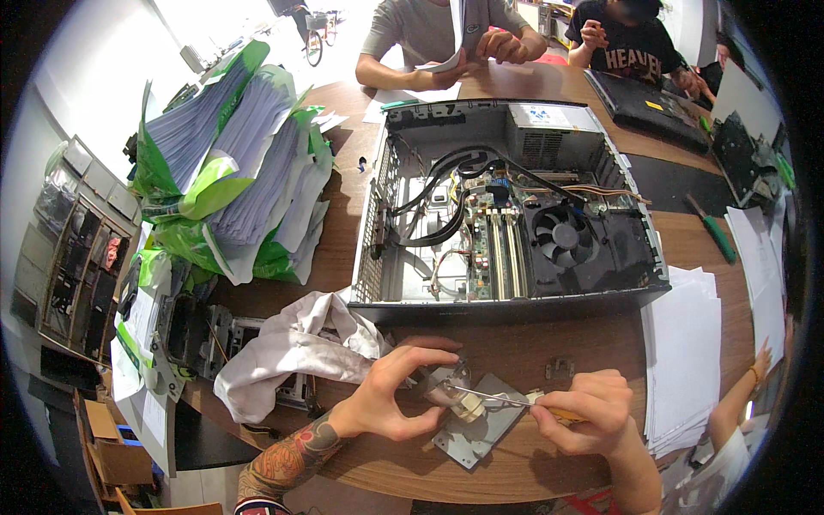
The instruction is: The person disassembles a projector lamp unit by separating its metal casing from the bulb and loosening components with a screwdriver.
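Note:
My left hand point(390, 399) is closed, thumb and fingers curved around a small metal part point(445, 379) above the table's near edge. Between the fingers and thumb of my right hand point(588, 414) is a thin screwdriver point(499, 397), its shaft reaching left to that part. Its handle is mostly hidden in my grip. Under the shaft lies a flat grey metal plate point(470, 442) with a cream-coloured piece point(469, 406) on it. A small metal bracket point(560, 369) rests just beyond my right hand. How the small part and the plate are joined I cannot tell.
Beyond my hands stands an open computer case point(506, 303) with a black fan point(562, 236). A white cloth point(296, 343) lies left, near stacked papers in green wrappers point(240, 163). Right are white sheets point(687, 352) and a green-handled screwdriver point(717, 236). Other people sit across the table and at right.

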`<act>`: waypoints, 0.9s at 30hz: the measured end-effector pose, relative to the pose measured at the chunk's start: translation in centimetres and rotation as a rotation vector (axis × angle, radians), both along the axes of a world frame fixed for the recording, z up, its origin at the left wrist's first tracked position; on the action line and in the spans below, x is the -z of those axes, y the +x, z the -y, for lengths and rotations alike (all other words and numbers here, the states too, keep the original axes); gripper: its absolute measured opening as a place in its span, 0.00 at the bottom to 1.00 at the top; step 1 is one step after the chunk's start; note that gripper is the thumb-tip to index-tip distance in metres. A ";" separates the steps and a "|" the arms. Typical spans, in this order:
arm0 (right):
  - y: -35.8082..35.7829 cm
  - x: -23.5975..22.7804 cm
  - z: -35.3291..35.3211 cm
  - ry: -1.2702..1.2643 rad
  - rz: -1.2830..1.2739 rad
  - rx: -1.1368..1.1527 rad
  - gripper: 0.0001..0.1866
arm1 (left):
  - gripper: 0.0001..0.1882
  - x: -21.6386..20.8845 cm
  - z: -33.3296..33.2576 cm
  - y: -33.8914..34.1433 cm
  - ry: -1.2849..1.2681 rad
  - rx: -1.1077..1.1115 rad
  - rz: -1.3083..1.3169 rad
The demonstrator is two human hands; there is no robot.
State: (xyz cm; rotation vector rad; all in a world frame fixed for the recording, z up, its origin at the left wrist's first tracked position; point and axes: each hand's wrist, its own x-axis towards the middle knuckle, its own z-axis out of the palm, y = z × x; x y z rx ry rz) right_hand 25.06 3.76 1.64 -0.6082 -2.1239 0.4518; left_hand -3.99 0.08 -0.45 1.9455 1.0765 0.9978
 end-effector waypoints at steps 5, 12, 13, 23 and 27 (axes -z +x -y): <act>0.0 0.0 0.0 0.000 0.009 0.011 0.09 | 0.32 0.1 0.0 -0.1 0.012 0.005 0.007; -0.2 0.3 0.2 0.003 -0.020 0.031 0.08 | 0.32 0.1 0.1 0.2 0.049 -0.022 -0.014; -0.2 0.3 0.2 -0.015 -0.024 0.036 0.08 | 0.32 0.1 0.1 0.2 0.042 -0.034 -0.028; -0.2 0.4 0.2 0.024 -0.006 0.043 0.08 | 0.31 -0.8 0.1 0.6 0.135 -0.054 -0.079; -0.4 0.9 0.3 -0.011 -0.040 0.048 0.08 | 0.30 -0.6 0.0 0.6 0.137 -0.071 -0.072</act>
